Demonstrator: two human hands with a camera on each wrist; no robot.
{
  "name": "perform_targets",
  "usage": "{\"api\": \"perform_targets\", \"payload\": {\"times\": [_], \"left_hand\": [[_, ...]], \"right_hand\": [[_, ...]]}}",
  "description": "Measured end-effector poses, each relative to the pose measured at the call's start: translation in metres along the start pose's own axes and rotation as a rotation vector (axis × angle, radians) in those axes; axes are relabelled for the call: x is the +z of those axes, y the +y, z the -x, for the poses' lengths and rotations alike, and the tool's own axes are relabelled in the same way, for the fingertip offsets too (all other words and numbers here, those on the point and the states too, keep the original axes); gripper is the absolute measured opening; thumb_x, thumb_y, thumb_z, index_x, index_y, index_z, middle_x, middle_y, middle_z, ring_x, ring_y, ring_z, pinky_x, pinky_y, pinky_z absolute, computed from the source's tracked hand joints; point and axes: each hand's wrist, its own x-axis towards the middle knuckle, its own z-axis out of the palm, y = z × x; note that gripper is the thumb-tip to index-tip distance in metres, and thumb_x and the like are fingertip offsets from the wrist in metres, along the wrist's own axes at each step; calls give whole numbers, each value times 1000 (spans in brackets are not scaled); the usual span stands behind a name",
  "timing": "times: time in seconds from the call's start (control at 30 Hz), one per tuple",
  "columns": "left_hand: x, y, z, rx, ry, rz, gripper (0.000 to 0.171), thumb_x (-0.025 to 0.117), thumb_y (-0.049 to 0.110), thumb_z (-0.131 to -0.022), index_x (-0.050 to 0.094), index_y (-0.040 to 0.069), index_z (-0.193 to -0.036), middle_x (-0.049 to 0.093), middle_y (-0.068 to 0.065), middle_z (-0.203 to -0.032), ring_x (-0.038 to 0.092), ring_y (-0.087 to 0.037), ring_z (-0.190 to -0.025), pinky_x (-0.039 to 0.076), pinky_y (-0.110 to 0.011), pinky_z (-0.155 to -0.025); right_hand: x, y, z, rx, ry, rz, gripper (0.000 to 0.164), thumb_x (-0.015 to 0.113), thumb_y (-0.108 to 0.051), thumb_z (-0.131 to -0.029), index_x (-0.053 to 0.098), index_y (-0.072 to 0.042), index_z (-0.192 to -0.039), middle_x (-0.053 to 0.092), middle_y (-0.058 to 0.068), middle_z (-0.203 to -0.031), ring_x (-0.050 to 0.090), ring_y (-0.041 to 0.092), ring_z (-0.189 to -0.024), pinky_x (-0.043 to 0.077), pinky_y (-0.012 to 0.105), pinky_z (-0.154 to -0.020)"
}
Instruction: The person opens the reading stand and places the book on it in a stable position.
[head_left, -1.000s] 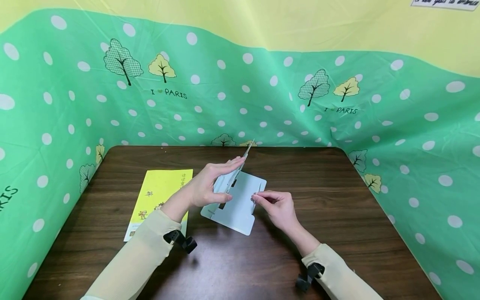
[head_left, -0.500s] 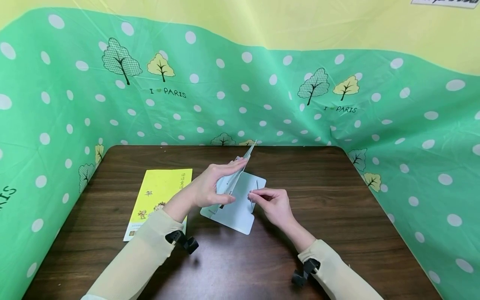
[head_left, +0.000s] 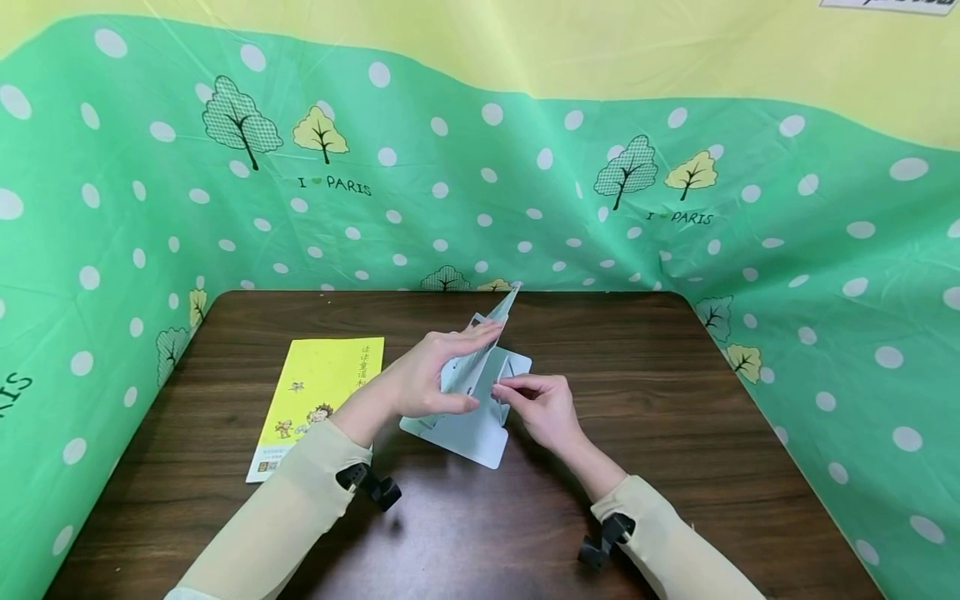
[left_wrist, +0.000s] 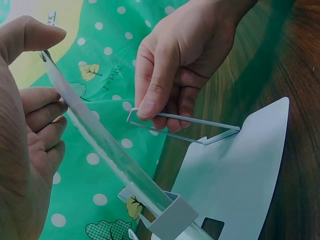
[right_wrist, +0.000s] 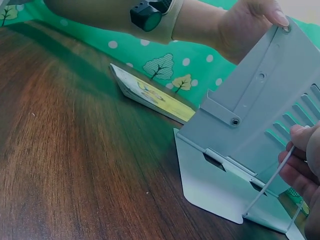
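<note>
A pale blue-grey metal book stand (head_left: 472,442) has its base plate on the table and its back panel (right_wrist: 295,60) tilted up. My left hand (head_left: 427,375) grips that panel, thumb at one edge and fingers behind it. Between thumb and fingers, my right hand (head_left: 542,408) pinches the end of a thin wire prop (left_wrist: 210,124), which is raised from its hinge on the base. Slots (right_wrist: 302,112) run across the panel near the right fingers in the right wrist view. A small bent holder (left_wrist: 172,220) juts from the panel's lower part in the left wrist view.
A yellow booklet (head_left: 318,367) with cartoon figures lies left of the stand, partly under the left forearm. The dark wooden table (head_left: 675,400) is backed by a green and yellow dotted cloth (head_left: 465,150). Each wrist wears a black camera (head_left: 371,486).
The back panel has tipped further to the right with my left hand. My right hand has moved slightly left, swinging the wire prop up from the base toward the panel.
</note>
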Motion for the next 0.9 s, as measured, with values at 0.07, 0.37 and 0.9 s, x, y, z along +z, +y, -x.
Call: {"api": "perform_targets", "payload": {"times": [0.07, 0.37, 0.9], "left_hand": [[1, 1, -1, 3, -3, -7, 89, 80, 21, -83, 42, -4, -159, 39, -18, -165, 35, -26, -153, 28, -48, -124], [11, 3, -5, -45, -40, -41, 91, 85, 25, -84, 42, 0, -160, 41, -12, -166, 33, -18, -155, 29, -40, -124], [24, 4, -7, -60, -70, -62, 90, 85, 36, -88, 43, 0, -160, 40, -9, -165, 32, -16, -154, 27, -36, -125]], "right_hand": [[1, 0, 0, 3, 1, -5, 6, 81, 7, -89, 83, 5, -94, 79, 17, -88, 78, 21, -80, 62, 27, -74], [2, -13, 0, -9, -2, 66, 5, 76, 16, -88, 79, 13, -91, 77, 24, -86, 77, 22, -78, 59, 20, -72], [5, -39, 2, 8, 42, 165, 11, 71, 21, -85, 78, 14, -87, 75, 24, -82, 67, 8, -74, 53, 14, -68]]}}
